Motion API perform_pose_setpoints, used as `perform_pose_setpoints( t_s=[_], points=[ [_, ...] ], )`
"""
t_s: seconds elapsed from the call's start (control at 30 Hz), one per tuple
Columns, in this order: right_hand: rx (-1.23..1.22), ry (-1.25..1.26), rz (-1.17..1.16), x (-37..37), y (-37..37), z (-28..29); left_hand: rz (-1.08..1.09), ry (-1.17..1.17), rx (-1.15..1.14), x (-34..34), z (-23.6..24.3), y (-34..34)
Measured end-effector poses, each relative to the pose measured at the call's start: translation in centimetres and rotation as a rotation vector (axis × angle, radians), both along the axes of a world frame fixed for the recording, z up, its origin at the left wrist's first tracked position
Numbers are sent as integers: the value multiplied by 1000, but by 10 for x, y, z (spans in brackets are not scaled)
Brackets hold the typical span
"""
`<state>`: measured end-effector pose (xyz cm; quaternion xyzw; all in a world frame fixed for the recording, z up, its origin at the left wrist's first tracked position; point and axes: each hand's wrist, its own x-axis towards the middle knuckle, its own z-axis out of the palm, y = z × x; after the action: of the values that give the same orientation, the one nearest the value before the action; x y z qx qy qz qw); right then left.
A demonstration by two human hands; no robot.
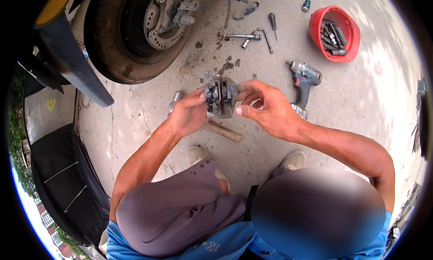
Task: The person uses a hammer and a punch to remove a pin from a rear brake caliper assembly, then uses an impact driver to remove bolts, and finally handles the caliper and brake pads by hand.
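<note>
Between my two hands, above the ground, is a greasy dark metal brake caliper (222,97) with a slot down its middle and plates showing inside. My left hand (189,113) supports it from the left, the fingers partly hidden behind it. On the other side my right hand (269,107) is closed on its edge, thumb low and curled fingers high. A wooden-handled hammer (225,131) lies on the ground below, partly covered by my left hand.
A wheel (135,57) with a brake disc (158,25) stands at the upper left. A cordless impact wrench (305,79) lies right of my hands, near a red helmet (349,52) full of sockets. A T-shaped wrench (243,36), a hex key (267,41) and screwdrivers (272,22) lie ahead.
</note>
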<state>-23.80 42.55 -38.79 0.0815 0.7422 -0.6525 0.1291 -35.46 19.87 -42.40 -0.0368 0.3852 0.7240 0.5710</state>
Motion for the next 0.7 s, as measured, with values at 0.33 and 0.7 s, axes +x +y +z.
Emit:
perform_pose_setpoints(
  t_s=[0.33,0.7],
  points=[
    [51,-19,-18,4,2,5,-88,33,11,1,2,3],
    [64,1,2,5,3,3,-121,61,23,2,13,6]
  ],
)
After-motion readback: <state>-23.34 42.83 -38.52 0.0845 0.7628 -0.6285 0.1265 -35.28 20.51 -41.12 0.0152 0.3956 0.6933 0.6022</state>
